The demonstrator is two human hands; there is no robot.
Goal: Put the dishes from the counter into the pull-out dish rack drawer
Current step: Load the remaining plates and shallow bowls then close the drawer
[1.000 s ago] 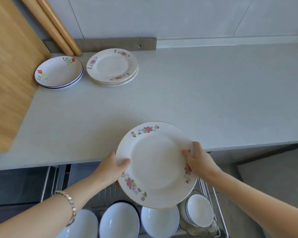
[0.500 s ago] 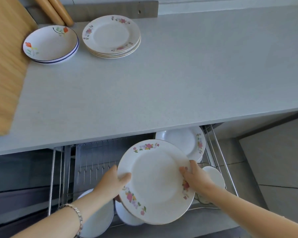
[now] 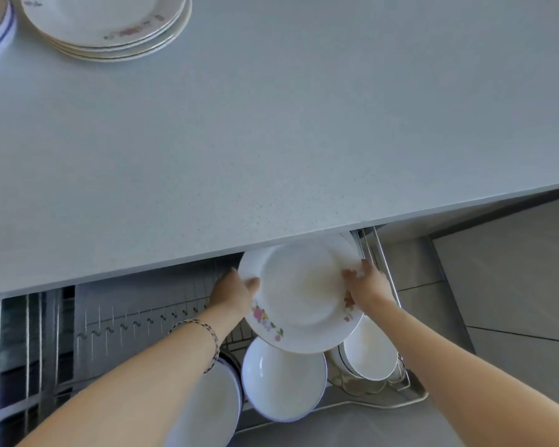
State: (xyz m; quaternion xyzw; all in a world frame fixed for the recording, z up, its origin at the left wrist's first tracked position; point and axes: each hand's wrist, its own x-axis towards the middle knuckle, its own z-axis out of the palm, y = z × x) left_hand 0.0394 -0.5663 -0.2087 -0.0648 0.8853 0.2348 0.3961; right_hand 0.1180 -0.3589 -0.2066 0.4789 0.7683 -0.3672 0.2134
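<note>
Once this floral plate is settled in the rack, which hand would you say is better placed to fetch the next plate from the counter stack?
Left, probably. The plate stack sits far left on the counter, on the left hand's side; the right hand would cross over.

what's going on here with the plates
A person is loading dishes into the pull-out dish rack drawer under the counter. Both hands hold one floral plate by its rim, the left hand on one side and the right hand on the other, over the back of the rack. White bowls already sit in the drawer. A stack of floral plates waits on the counter.
</note>
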